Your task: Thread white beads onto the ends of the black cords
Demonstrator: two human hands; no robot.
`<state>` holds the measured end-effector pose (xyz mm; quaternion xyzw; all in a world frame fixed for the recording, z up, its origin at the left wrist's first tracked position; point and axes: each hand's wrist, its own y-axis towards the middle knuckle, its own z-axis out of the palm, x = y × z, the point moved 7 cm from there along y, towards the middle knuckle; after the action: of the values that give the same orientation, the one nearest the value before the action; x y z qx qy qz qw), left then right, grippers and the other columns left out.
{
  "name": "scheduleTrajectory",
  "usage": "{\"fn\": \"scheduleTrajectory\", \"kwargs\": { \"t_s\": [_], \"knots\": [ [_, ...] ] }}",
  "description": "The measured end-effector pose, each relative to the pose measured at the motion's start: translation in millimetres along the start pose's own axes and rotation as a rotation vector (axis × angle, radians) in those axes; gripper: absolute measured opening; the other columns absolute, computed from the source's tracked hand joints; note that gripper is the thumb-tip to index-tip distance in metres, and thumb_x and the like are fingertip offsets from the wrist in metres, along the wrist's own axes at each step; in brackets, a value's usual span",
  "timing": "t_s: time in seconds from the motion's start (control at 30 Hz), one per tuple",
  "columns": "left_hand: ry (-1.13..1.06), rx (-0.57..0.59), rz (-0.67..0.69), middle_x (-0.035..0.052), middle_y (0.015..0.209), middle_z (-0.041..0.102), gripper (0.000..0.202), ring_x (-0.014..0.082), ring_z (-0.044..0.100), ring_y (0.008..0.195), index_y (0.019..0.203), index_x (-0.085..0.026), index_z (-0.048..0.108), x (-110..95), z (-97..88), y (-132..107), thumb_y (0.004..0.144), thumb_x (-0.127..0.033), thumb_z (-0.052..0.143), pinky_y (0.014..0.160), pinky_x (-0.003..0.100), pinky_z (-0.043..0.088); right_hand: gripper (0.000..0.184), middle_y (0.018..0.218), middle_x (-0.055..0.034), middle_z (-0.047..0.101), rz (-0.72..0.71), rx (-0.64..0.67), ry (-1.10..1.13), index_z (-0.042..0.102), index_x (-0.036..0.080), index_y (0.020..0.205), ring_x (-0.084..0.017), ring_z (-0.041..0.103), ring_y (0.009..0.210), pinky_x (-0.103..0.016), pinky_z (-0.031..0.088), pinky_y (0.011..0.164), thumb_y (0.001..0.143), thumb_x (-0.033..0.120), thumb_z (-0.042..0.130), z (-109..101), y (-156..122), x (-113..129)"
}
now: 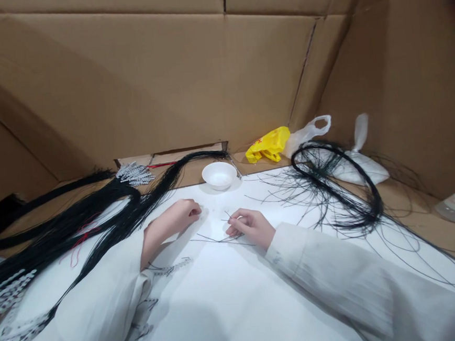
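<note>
My right hand (254, 227) pinches thin black cord (224, 220) between thumb and fingertips, and its short ends stick out to the left. Below those fingers more lengths of black cord (213, 239) lie across the white tabletop (217, 292). My left hand (181, 215) is closed, thumb and fingers curled down close to the surface. Whatever it may hold is too small to make out. Beside its fingertips is a small translucent patch (204, 212), possibly tiny clear pieces. A white bowl (219, 177) stands just beyond both hands.
Thick bundles of black cord (96, 202) with white beaded ends (134, 174) and red ties cover the left side. At right lies a loose coil of black cord (365, 196). Behind are a yellow bag (268, 145) and clear plastic bags (363, 167). Cardboard walls (145, 82) enclose the table.
</note>
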<state>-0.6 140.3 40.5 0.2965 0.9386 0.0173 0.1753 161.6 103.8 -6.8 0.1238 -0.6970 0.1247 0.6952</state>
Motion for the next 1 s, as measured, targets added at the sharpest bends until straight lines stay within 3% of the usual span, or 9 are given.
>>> {"fn": "scheduleTrajectory", "kwargs": {
  "t_s": [0.23, 0.4, 0.53, 0.63, 0.77, 0.9, 1.0],
  "knots": [
    [0.043, -0.005, -0.015, 0.0033, 0.063, 0.059, 0.021, 0.0129, 0.045, 0.054, 0.059, -0.017, 0.056, -3.8, 4.2, 2.1, 0.076, -0.023, 0.045, 0.055, 0.025, 0.031, 0.044, 0.076, -0.0095, 0.068, -0.015, -0.023, -0.064, 0.062, 0.01, 0.088, -0.015, 0.065, 0.068, -0.032, 0.052, 0.071, 0.07, 0.05, 0.06, -1.0, -1.8, 1.3],
    [0.067, -0.027, -0.059, 0.0014, 0.056, 0.052, 0.019, 0.0119, 0.037, 0.049, 0.056, -0.018, 0.048, -6.1, 3.3, 2.4, 0.073, -0.018, 0.043, 0.049, 0.026, 0.024, 0.029, 0.079, -0.0108, 0.069, -0.087, -0.016, -0.174, 0.062, 0.011, 0.082, -0.017, 0.065, 0.071, -0.033, 0.051, 0.073, 0.075, 0.039, 0.057, 0.6, -3.0, 9.0],
    [0.059, -0.027, -0.11, -0.0008, 0.054, 0.049, 0.011, 0.011, 0.036, 0.047, 0.058, -0.018, 0.047, -11.0, -10.2, 4.1, 0.069, -0.015, 0.044, 0.046, 0.025, 0.023, 0.019, 0.081, -0.0105, 0.07, -0.127, -0.063, -0.244, 0.061, 0.013, 0.084, -0.019, 0.066, 0.078, -0.032, 0.05, 0.074, 0.077, 0.029, 0.054, -2.2, -5.4, 16.4],
    [0.02, -0.03, -0.132, -0.0023, 0.056, 0.05, 0.005, 0.0107, 0.04, 0.049, 0.063, -0.018, 0.048, -27.5, -30.8, 0.7, 0.068, -0.017, 0.046, 0.046, 0.023, 0.025, 0.021, 0.083, -0.0101, 0.071, -0.169, -0.073, -0.258, 0.063, 0.013, 0.09, -0.02, 0.066, 0.082, -0.032, 0.049, 0.075, 0.077, 0.027, 0.054, -3.5, -6.7, 21.7],
    [-0.173, -0.077, -0.202, -0.0026, 0.063, 0.055, 0.002, 0.0112, 0.048, 0.057, 0.065, -0.018, 0.05, -64.3, -54.0, -17.9, 0.065, -0.019, 0.051, 0.052, 0.021, 0.034, 0.021, 0.085, -0.0107, 0.07, -0.163, -0.039, -0.206, 0.064, 0.012, 0.087, -0.021, 0.066, 0.084, -0.033, 0.048, 0.076, 0.076, 0.028, 0.056, -0.6, -9.0, 25.7],
    [-0.474, -0.146, -0.306, -0.004, 0.058, 0.05, 0.002, 0.0098, 0.045, 0.053, 0.066, -0.018, 0.05, -93.6, -49.9, -46.1, 0.066, -0.019, 0.052, 0.048, 0.02, 0.034, 0.019, 0.082, -0.0106, 0.07, -0.047, 0.016, -0.1, 0.062, 0.012, 0.083, -0.017, 0.065, 0.074, -0.029, 0.049, 0.068, 0.073, 0.028, 0.059, 8.0, -16.2, 26.1],
    [-0.578, -0.247, -0.366, -0.0029, 0.06, 0.053, 0.002, 0.0105, 0.047, 0.055, 0.068, -0.018, 0.054, -98.8, -35.7, -65.2, 0.068, -0.02, 0.052, 0.05, 0.02, 0.037, 0.023, 0.082, -0.0092, 0.07, 0.027, 0.083, 0.017, 0.06, 0.012, 0.088, -0.011, 0.06, 0.059, -0.023, 0.045, 0.055, 0.073, 0.03, 0.061, 17.7, -24.1, 26.7]
  ]
}}
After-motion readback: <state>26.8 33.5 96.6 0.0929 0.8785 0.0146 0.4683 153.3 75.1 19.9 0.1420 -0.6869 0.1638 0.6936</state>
